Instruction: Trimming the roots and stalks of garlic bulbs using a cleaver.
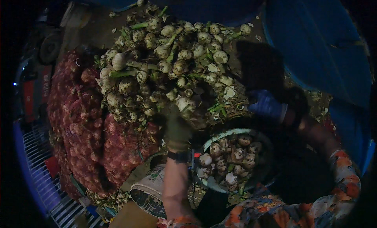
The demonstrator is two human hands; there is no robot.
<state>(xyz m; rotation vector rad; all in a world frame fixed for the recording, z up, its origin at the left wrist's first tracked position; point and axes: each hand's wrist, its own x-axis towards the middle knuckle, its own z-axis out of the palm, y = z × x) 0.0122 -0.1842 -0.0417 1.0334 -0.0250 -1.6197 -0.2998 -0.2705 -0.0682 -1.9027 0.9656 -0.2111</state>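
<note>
A big heap of garlic bulbs (178, 53), many with green stems and soil on them, lies in front of me. My left hand (178, 124), in a dark, dirty glove, reaches to the near edge of the heap beside a large pale bulb (185, 104). Its fingers are dim and blurred, so their grip does not show. Right of the heap is my right hand (266, 104) in a blue glove, its fingers curled closed. What they hold, if anything, is lost in shadow. Below and between my hands stands a round bucket (208, 143) with trimmed garlic bulbs (235, 155) in it.
Full red mesh sacks (78, 122) of garlic lean at the left. A white pail (147, 188) lies tilted beside my left forearm. Blue sheeting (318, 39) covers the right side. A slatted metal rack (43, 169) stands at the lower left. Stem scraps are scattered around.
</note>
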